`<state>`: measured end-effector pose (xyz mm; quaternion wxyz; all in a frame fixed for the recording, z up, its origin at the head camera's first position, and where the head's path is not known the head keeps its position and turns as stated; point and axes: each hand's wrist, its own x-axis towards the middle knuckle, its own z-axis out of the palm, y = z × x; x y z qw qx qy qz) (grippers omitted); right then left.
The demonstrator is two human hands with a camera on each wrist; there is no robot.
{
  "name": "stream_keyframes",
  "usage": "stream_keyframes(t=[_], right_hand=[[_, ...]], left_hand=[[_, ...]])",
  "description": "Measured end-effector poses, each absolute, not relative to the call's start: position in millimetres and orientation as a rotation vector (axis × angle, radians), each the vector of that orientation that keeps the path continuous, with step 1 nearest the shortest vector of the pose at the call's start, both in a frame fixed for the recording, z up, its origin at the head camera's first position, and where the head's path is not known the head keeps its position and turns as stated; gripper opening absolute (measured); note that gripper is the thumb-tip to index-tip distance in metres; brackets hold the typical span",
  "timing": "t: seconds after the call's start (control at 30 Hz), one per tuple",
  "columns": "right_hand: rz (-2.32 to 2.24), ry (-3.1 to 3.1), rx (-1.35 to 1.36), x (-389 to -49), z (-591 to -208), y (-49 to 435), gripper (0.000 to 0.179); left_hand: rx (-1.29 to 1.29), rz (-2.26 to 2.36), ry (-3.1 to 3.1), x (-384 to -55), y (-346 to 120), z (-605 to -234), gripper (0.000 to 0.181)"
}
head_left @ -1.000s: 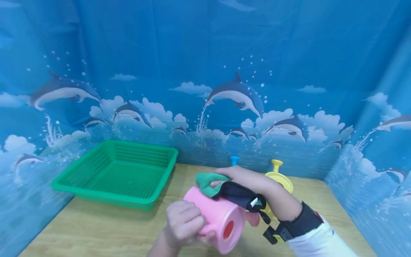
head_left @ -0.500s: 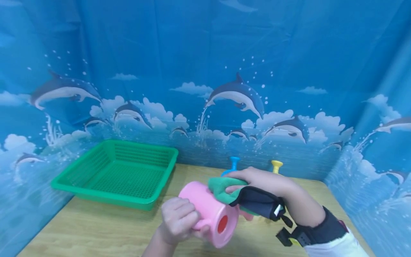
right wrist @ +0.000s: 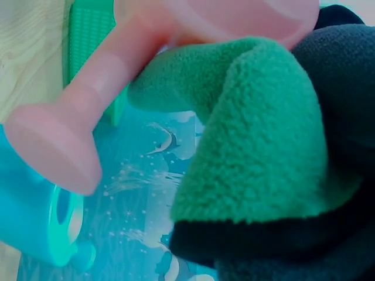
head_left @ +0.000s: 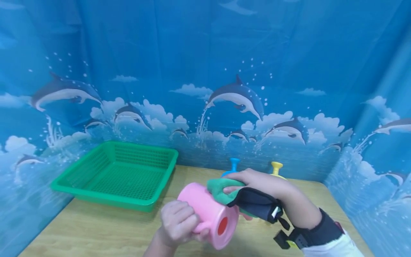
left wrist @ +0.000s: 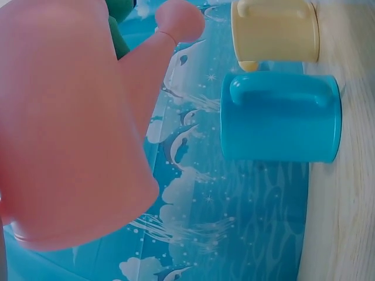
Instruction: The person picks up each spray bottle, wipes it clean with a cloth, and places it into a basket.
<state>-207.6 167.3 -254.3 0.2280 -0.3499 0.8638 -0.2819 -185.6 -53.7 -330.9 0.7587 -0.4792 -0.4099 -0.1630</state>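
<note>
I see the left hand's [head_left: 179, 221] fingers gripping the pink can [head_left: 199, 201], tilted above the worktop [head_left: 96, 228]; the right hand's [head_left: 261, 184] hold the cloth [head_left: 221, 189] against it; wiping, I judge, next needing a turn.

The left side of the left wrist view is filled by a pink watering can [left wrist: 70, 129], whose spout [left wrist: 143, 85] is angled up to the right and ended by a rounded head [left wrist: 180, 22]. Beside the spout, part of a green cloth [left wrist: 120, 9] is partly hidden by the can. At right, a blue can [left wrist: 281, 129] and a yellow can [left wrist: 275, 35], cropped by the top edge, are seen with handles facing the camera, backed by a dolphin-printed sheet [left wrist: 258, 234] and pale wooden worktop [left wrist: 345, 222].
</note>
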Motion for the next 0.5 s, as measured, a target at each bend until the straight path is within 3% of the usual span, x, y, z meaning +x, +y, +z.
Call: stream_keyframes(t=[0.17,0.5], right_hand=[[-0.773,2.376,-0.982,-214,-259,160,0.027],[-0.846,2.443,-0.863,-226,-280,142,0.053]], left_hand=[[-1.047,-0.349,-0.880,-183,-51,-330,0.046],[-1.089,-0.372,-0.879,-178,-45,-332,0.045]])
